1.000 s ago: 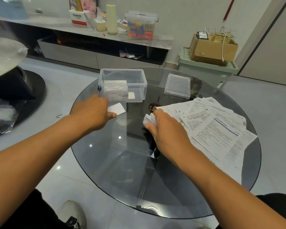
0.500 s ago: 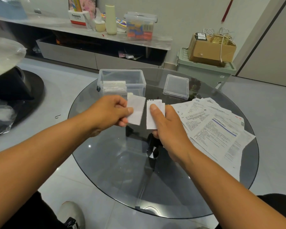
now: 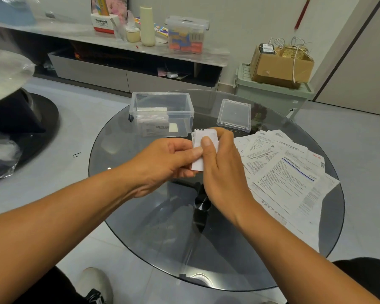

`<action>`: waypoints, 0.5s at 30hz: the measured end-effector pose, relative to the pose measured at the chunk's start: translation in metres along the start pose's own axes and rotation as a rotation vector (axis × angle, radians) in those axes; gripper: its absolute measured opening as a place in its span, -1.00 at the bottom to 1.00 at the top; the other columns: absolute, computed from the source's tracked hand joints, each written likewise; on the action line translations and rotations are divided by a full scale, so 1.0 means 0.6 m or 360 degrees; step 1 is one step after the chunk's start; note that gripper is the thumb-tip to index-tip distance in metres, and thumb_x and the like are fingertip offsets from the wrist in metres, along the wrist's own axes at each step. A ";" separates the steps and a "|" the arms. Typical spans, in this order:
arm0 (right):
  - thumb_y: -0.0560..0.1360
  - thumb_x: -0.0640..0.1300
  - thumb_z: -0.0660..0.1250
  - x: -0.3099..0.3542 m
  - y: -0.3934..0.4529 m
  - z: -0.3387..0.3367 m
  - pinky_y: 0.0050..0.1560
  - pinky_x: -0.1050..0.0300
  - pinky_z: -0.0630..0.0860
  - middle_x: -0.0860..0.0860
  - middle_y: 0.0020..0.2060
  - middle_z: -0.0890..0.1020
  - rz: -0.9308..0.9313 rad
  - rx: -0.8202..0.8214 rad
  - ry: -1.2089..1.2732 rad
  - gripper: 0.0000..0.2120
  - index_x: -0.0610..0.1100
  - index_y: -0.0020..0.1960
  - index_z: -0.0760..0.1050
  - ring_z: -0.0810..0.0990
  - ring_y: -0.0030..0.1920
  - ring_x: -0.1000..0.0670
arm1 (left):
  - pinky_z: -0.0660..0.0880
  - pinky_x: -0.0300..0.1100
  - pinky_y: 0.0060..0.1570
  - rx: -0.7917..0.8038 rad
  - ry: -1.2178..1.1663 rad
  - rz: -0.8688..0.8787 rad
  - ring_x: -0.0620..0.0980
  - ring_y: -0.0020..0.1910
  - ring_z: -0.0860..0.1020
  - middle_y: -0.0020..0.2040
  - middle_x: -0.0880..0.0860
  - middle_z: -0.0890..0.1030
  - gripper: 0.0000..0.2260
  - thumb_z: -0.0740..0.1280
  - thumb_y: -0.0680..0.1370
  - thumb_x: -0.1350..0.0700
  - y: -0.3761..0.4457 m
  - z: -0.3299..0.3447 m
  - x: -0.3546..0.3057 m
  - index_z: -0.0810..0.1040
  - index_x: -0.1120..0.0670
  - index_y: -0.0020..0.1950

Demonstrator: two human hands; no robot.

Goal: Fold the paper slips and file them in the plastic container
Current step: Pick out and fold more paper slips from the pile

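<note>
slips (image 3: 203, 148) stand upright, long axis vertical, pinched between left hand (image 3: 162, 163) and right hand (image 3: 222, 170) above table (image 3: 140, 216); box (image 3: 161, 113) lies just beyond and left of them, nearer the left hand.

The round dark glass table (image 3: 154, 218) lies bare from six round to nine o'clock, open for a hand to pass. At eleven o'clock the lidless clear plastic container (image 3: 161, 113) stands with its top open. At one o'clock its flat clear plastic lid (image 3: 234, 115) lies just beside a spread of white printed paper sheets (image 3: 287, 178), which covers two to four o'clock.
</note>
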State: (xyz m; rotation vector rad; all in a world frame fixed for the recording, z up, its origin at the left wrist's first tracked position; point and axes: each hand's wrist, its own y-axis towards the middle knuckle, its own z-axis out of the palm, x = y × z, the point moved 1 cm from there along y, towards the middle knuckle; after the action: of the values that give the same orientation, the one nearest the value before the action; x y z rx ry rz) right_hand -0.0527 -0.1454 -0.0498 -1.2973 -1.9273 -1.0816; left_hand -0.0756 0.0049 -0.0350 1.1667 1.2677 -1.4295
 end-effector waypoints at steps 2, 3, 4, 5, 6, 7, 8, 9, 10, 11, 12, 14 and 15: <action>0.71 0.19 0.02 0.000 0.000 0.000 0.37 -0.09 0.42 0.08 0.35 0.49 0.0027 0.0085 -0.0022 -0.56 0.10 0.55 0.22 0.44 0.35 0.00 | 0.57 -0.25 -0.15 -0.0145 0.0171 0.0088 -0.12 -0.15 0.60 -0.05 0.07 0.72 -0.83 0.40 0.59 0.08 0.003 -0.006 0.002 0.69 0.09 0.14; 0.71 0.18 0.04 0.000 0.000 -0.002 0.41 -0.05 0.38 0.07 0.38 0.47 0.0034 0.0123 -0.0055 -0.53 0.09 0.58 0.21 0.40 0.38 0.01 | 0.52 -0.32 -0.22 -0.0219 0.0249 0.0139 -0.20 -0.22 0.60 -0.10 0.00 0.72 -0.83 0.40 0.60 0.10 0.004 -0.010 0.003 0.68 0.08 0.16; 0.70 0.16 0.07 -0.001 0.001 -0.005 0.40 -0.01 0.37 0.06 0.34 0.48 0.0030 0.0143 -0.0105 -0.54 0.08 0.57 0.26 0.40 0.36 0.02 | 0.49 -0.39 -0.27 -0.0289 0.0303 0.0193 -0.26 -0.28 0.59 -0.16 -0.06 0.72 -0.84 0.40 0.60 0.12 0.005 -0.013 0.004 0.68 0.08 0.16; 0.70 0.13 0.12 -0.002 0.003 -0.008 0.34 0.02 0.39 0.05 0.27 0.49 0.0028 0.0151 -0.0145 -0.58 0.07 0.52 0.36 0.42 0.31 0.03 | 0.47 -0.43 -0.29 -0.0343 0.0346 0.0244 -0.28 -0.30 0.60 -0.20 -0.11 0.72 -0.85 0.40 0.60 0.14 0.006 -0.016 0.006 0.67 0.09 0.15; 0.69 0.10 0.18 -0.003 0.005 -0.012 0.27 0.06 0.43 0.06 0.20 0.52 0.0038 0.0161 -0.0152 -0.63 0.05 0.45 0.46 0.45 0.24 0.04 | 0.47 -0.45 -0.29 -0.0368 0.0396 0.0287 -0.29 -0.29 0.61 -0.20 -0.13 0.72 -0.85 0.40 0.60 0.17 0.006 -0.019 0.008 0.67 0.09 0.15; 0.68 0.07 0.24 -0.005 0.007 -0.014 0.19 0.12 0.46 0.07 0.16 0.55 0.0066 0.0180 -0.0115 -0.68 0.04 0.39 0.54 0.50 0.18 0.06 | 0.48 -0.45 -0.25 -0.0366 0.0461 0.0314 -0.29 -0.25 0.63 -0.17 -0.14 0.72 -0.85 0.40 0.60 0.18 0.007 -0.022 0.011 0.68 0.07 0.15; 0.66 0.05 0.29 -0.008 0.008 -0.015 0.10 0.20 0.49 0.09 0.12 0.60 0.0106 0.0214 -0.0047 -0.72 0.03 0.33 0.59 0.55 0.10 0.10 | 0.50 -0.44 -0.20 -0.0345 0.0528 0.0322 -0.28 -0.19 0.65 -0.12 -0.13 0.74 -0.84 0.41 0.59 0.18 0.007 -0.023 0.015 0.68 0.05 0.16; 0.65 0.03 0.33 -0.011 0.009 -0.015 0.01 0.25 0.51 0.14 0.06 0.66 0.0146 0.0256 0.0028 -0.76 0.05 0.27 0.63 0.61 0.03 0.14 | 0.51 -0.42 -0.15 -0.0317 0.0592 0.0317 -0.26 -0.14 0.67 -0.08 -0.12 0.74 -0.84 0.41 0.59 0.17 0.008 -0.024 0.020 0.69 0.04 0.16; 0.63 0.02 0.36 -0.013 0.008 -0.015 -0.05 0.27 0.54 0.17 -0.02 0.70 0.0181 0.0293 0.0090 -0.80 0.07 0.22 0.65 0.64 -0.04 0.17 | 0.51 -0.41 -0.11 -0.0293 0.0656 0.0307 -0.25 -0.11 0.67 -0.07 -0.13 0.74 -0.84 0.41 0.60 0.15 0.009 -0.024 0.025 0.69 0.02 0.15; 0.61 0.01 0.38 -0.015 0.006 -0.014 -0.06 0.24 0.57 0.18 -0.08 0.71 0.0202 0.0315 0.0114 -0.81 0.08 0.20 0.66 0.65 -0.07 0.17 | 0.50 -0.43 -0.10 -0.0279 0.0729 0.0301 -0.27 -0.10 0.66 -0.08 -0.15 0.74 -0.85 0.41 0.60 0.13 0.010 -0.023 0.028 0.70 -0.02 0.13; 0.60 0.00 0.40 -0.016 0.003 -0.012 -0.05 0.19 0.60 0.18 -0.11 0.72 0.0207 0.0326 0.0109 -0.81 0.07 0.20 0.67 0.66 -0.08 0.16 | 0.48 -0.46 -0.10 -0.0273 0.0800 0.0301 -0.30 -0.12 0.65 -0.11 -0.20 0.73 -0.86 0.41 0.60 0.12 0.010 -0.022 0.030 0.69 -0.06 0.11; 0.59 -0.01 0.42 -0.020 0.001 -0.006 -0.02 0.14 0.61 0.16 -0.11 0.72 0.0200 0.0309 0.0096 -0.79 0.08 0.22 0.65 0.67 -0.08 0.13 | 0.44 -0.52 -0.16 -0.0277 0.0896 0.0316 -0.36 -0.16 0.62 -0.19 -0.29 0.69 -0.84 0.41 0.60 0.12 0.010 -0.018 0.031 0.69 -0.10 0.11; 0.59 -0.04 0.41 -0.022 0.001 -0.004 -0.04 0.18 0.62 0.17 -0.11 0.72 0.0204 0.0276 0.0125 -0.78 0.10 0.23 0.63 0.67 -0.09 0.15 | 0.43 -0.52 -0.18 -0.0292 0.0927 0.0325 -0.35 -0.17 0.62 -0.20 -0.29 0.68 -0.83 0.41 0.60 0.12 0.010 -0.017 0.030 0.68 -0.09 0.14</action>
State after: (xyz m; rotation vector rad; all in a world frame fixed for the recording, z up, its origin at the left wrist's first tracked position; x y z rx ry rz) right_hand -0.0473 -0.1536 -0.0592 -1.2450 -1.8100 -0.8688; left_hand -0.0719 0.0142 -0.0539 1.5952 1.5740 -0.8247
